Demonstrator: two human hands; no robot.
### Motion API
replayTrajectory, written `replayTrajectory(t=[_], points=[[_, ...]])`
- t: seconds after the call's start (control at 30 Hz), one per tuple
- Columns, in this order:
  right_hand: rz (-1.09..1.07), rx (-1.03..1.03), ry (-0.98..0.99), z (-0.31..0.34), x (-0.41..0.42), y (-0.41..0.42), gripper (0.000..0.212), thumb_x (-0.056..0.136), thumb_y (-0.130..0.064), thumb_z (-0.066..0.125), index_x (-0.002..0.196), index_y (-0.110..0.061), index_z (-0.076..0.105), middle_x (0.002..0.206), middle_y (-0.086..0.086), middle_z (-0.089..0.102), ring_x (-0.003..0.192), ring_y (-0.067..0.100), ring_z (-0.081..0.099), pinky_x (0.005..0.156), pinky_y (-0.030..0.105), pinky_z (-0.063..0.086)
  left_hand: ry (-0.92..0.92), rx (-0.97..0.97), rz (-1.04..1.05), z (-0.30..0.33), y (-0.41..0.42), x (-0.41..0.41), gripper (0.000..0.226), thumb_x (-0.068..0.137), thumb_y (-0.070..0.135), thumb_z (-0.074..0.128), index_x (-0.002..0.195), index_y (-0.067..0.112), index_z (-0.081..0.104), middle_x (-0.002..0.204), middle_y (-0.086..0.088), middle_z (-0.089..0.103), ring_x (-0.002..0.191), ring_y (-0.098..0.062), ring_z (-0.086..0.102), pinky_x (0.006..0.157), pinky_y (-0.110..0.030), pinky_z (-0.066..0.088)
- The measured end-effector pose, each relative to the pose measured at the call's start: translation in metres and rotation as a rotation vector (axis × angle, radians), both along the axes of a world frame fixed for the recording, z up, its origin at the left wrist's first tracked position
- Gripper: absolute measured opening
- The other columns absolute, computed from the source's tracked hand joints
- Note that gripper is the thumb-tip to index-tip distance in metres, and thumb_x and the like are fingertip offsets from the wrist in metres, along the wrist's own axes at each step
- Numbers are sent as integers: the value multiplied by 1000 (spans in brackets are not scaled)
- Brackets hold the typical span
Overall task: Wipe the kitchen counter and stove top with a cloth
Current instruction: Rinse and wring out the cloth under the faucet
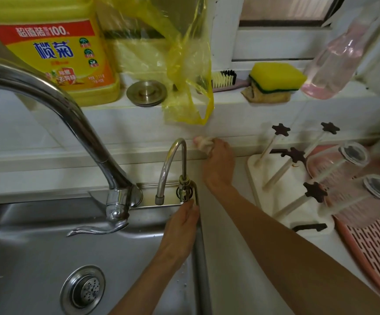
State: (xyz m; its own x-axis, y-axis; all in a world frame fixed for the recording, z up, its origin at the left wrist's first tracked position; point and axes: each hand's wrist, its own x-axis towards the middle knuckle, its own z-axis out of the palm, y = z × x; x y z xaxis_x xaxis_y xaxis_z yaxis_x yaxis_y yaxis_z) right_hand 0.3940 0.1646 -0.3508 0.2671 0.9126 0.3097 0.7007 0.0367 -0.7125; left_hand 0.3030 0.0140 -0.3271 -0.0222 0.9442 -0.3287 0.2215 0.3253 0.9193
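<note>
I am wiping the back edge of the counter (pixel 227 258), right where it meets the wall. My right hand (pixel 218 164) is squeezed tight around a small pale cloth (pixel 203 143) and pushes it against that back ledge. My left hand (pixel 180 226) lies flat with straight fingers on the rim of the sink (pixel 199 246), holding nothing.

Next I think I must slide the cloth along the ledge and not bump the little tap (pixel 173 164) or the cup rack (pixel 273 185) beside it. I cannot see the stove here.

The counter is white. A window ledge above holds a yellow soap jug (pixel 54 51), a yellow bag (pixel 184 71), a brush (pixel 224 79) and a sponge (pixel 276 76).
</note>
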Motion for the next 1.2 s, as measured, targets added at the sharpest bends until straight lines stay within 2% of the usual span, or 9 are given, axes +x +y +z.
replayTrajectory(t=[0.3, 0.37, 0.47, 0.6, 0.73, 0.83, 0.93, 1.1, 1.2], points=[[530, -84, -82, 29, -10, -9, 32, 84, -7, 50, 111, -6, 68, 94, 8, 68, 86, 27, 58, 85, 42, 50, 10, 0, -13, -7, 4, -1, 28, 101, 27, 40, 104, 51, 53, 104, 31, 60, 93, 23, 53, 72, 3, 37], [550, -153, -77, 23, -12, 1, 34, 83, -3, 56, 111, -17, 66, 97, 6, 70, 89, 29, 60, 80, 44, 53, 18, -14, -5, -6, 4, -1, 30, 101, 26, 40, 100, 54, 51, 103, 32, 59, 92, 23, 51, 73, 0, 37], [611, -197, -222, 17, -3, 4, 39, 75, -21, 74, 112, -27, 61, 108, -1, 68, 101, 27, 56, 87, 41, 51, 20, -13, -25, -7, 4, -1, 28, 101, 29, 40, 105, 50, 57, 110, 25, 63, 104, 11, 55, 82, -10, 39], [535, -36, -587, 17, 26, 1, 41, 82, -15, 70, 122, -9, 59, 128, 10, 60, 118, 33, 49, 93, 43, 40, 1, -18, -22, -4, 5, -1, 27, 101, 30, 40, 91, 52, 53, 97, 34, 56, 89, 23, 50, 77, -7, 36], [329, -72, -630, 5, 49, 0, 46, 79, -4, 68, 124, -7, 58, 124, 11, 59, 114, 33, 52, 92, 45, 46, -10, -39, -30, -2, 5, -3, 28, 101, 28, 41, 86, 49, 52, 89, 35, 54, 84, 21, 52, 71, -5, 35], [169, -70, -590, 1, 54, -1, 46, 73, -1, 72, 117, -5, 60, 117, 13, 63, 102, 37, 55, 83, 44, 46, -15, -49, -26, -4, 3, -4, 22, 101, 29, 39, 114, 44, 50, 104, 34, 49, 94, 17, 47, 82, -3, 34], [51, -109, -536, 2, 46, -5, 43, 78, 4, 60, 120, -3, 57, 123, 16, 60, 101, 37, 53, 83, 43, 44, -2, -48, -51, -1, 0, -9, 44, 101, 32, 39, 144, 24, 37, 121, 18, 44, 113, 4, 37, 96, -16, 27], [228, -115, -537, -27, 28, -45, 34, 90, -17, 47, 120, -8, 60, 128, 13, 58, 98, 34, 57, 78, 46, 49, 28, -42, -38, 0, -1, -18, 45, 100, 36, 41, 144, 27, 39, 140, 7, 48, 124, -4, 41, 98, -20, 27], [393, -102, -511, -32, 32, -55, 42, 94, -26, 35, 121, -14, 64, 127, 9, 64, 95, 31, 59, 78, 44, 48, 40, -22, -50, 1, -3, -20, 40, 100, 33, 40, 140, 29, 44, 127, 13, 48, 119, -2, 41, 95, -19, 27]])
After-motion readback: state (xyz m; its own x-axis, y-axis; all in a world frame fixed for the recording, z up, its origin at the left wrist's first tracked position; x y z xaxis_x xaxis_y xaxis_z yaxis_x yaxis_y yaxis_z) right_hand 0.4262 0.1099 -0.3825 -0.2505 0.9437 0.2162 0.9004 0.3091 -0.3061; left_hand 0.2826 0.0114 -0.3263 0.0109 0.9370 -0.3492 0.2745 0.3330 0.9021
